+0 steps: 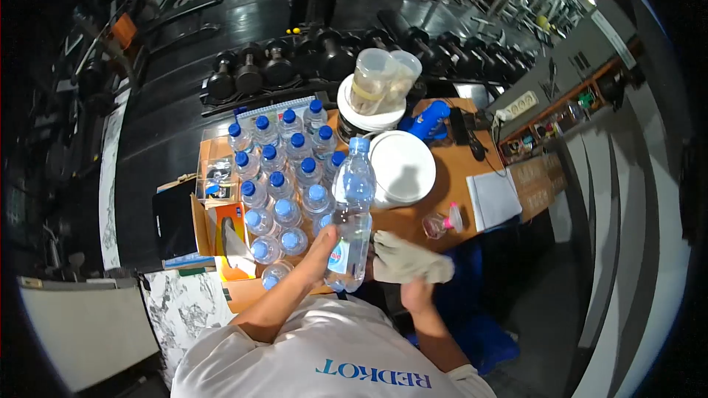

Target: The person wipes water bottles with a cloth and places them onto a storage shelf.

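A clear plastic bottle with a light blue cap (354,203) is upright in front of my chest, and my left hand (321,250) is closed around its lower part. Just right of the bottle, my right hand (417,295) grips a beige cloth (409,259), which covers most of its fingers. Several capped water bottles (284,177) stand in rows on the wooden desk (451,177), to the left of the held one. A small spray bottle with a pink and white nozzle (442,222) is on the desk to the right of the cloth.
Two white-lidded tubs (402,166) stand mid-desk, one bearing clear containers (380,81). A blue object (430,119) and white paper (494,199) are at the right. An open orange box (234,239) sits at the left. Dumbbells (276,63) line a rack behind.
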{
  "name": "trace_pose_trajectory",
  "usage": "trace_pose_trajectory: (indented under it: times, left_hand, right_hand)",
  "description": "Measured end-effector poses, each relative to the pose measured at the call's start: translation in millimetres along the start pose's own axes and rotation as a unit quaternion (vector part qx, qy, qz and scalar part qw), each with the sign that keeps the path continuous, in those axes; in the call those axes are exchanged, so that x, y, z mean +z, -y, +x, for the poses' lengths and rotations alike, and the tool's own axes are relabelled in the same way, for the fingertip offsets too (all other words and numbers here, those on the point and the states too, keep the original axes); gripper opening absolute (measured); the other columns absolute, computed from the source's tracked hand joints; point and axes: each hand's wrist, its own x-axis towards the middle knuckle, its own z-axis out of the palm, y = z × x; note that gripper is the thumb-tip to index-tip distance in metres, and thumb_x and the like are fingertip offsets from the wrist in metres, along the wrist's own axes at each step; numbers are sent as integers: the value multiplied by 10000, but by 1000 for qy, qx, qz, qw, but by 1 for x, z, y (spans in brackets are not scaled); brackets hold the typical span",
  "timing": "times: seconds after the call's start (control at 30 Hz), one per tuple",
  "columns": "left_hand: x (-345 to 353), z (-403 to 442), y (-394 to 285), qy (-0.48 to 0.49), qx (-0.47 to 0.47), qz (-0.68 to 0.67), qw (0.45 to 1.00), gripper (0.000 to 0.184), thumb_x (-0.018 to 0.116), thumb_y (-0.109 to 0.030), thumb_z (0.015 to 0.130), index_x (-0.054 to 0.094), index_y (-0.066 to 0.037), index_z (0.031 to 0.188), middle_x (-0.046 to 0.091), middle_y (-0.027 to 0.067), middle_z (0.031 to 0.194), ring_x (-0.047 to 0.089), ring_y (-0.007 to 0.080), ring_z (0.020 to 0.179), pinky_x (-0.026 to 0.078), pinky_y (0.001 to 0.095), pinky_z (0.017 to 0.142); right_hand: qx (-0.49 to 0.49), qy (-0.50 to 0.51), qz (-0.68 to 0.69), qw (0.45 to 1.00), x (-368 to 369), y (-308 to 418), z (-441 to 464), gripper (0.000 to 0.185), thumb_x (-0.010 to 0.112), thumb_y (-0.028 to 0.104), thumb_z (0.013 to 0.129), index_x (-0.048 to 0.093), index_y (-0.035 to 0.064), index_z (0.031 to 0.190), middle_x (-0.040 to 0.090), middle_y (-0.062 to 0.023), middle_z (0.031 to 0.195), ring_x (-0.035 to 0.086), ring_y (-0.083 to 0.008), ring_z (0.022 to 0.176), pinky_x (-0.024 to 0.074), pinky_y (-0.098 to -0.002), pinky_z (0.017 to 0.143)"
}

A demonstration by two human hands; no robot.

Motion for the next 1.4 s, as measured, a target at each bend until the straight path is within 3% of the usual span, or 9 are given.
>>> trace_pose_trajectory:
  times: [0.07, 0.4, 0.53, 0.63, 0.73, 0.9, 1.17, 1.27, 1.4]
  left_hand:
    - [-12, 8, -1, 45, -44, 48, 997, 896, 393, -769, 778, 414, -53, 1316, 603, 129, 1120, 653, 237, 909, 556, 392, 756]
    - [20, 9, 3, -12, -93, 62, 994, 807, 229, -699, 885, 418, -52, 1328, 619, 167, 1119, 632, 244, 985, 515, 358, 831]
    - [31, 10, -11, -27, -54, 64, 996, 712, 265, -617, 931, 403, -55, 1346, 611, 177, 1130, 608, 262, 1037, 495, 361, 888]
    - [11, 14, -8, -80, 34, 43, 995, 688, 318, -594, 938, 394, -39, 1337, 573, 122, 1194, 604, 198, 1007, 506, 330, 848]
    - [2, 13, -40, -118, 77, 5, 990, 742, 322, -646, 907, 459, -26, 1291, 603, 166, 1133, 617, 269, 1004, 513, 377, 854]
    - [-21, 5, -36, -154, 67, 82, 982, 817, 242, -715, 876, 494, -45, 1270, 636, 141, 1081, 651, 245, 921, 536, 374, 777]
    - [7, 23, -19, -42, 35, 81, 995, 740, 238, -668, 905, 466, -74, 1284, 638, 114, 1072, 654, 218, 886, 543, 359, 743]
    - [22, 35, -1, -60, -6, 106, 992, 740, 251, -671, 900, 470, -74, 1278, 637, 107, 1067, 652, 208, 879, 542, 355, 743]
    - [41, 45, 3, -176, 14, -12, 984, 729, 284, -654, 908, 469, -56, 1282, 632, 152, 1056, 653, 231, 895, 542, 353, 780]
  right_hand:
    - [69, -208, 197, 955, 14, 35, 10, 648, 427, 502, 935, 320, 53, 1390, 421, -122, 1378, 445, -310, 1248, 352, -466, 1047]
    - [-43, -267, 70, 960, 0, 73, 52, 580, 408, 337, 967, 254, -8, 1407, 416, -208, 1371, 428, -323, 1263, 350, -438, 1054]
    - [-148, 43, -405, 901, 28, 49, 70, 348, 473, 116, 917, 509, -22, 1235, 509, -187, 1296, 472, -309, 1225, 383, -345, 1005]
    - [-210, 267, -441, 831, 94, 114, 89, 492, 714, 263, 686, 599, 131, 1145, 536, -51, 1291, 372, -279, 1326, 82, -583, 1110]
    - [-177, 371, -311, 857, 99, 100, 65, 433, 699, 314, 715, 616, 150, 1106, 604, -47, 1203, 497, -258, 1225, 127, -556, 1115]
    - [130, 204, -1, 970, 49, 67, 45, 333, 538, 153, 883, 562, -25, 1163, 641, -94, 1089, 608, -207, 1003, 437, -333, 934]
    - [-50, -128, 90, 987, -14, 63, 80, 434, 426, 153, 955, 357, -23, 1346, 453, -109, 1320, 432, -209, 1221, 334, -352, 1033]
    - [62, -7, -68, 996, -31, 58, 91, 484, 499, 143, 908, 365, -12, 1346, 422, -135, 1370, 389, -260, 1282, 319, -374, 1051]
    - [-246, 219, -391, 860, 29, 102, 103, 503, 645, 142, 741, 513, 4, 1206, 500, -225, 1290, 435, -349, 1260, 333, -421, 1047]
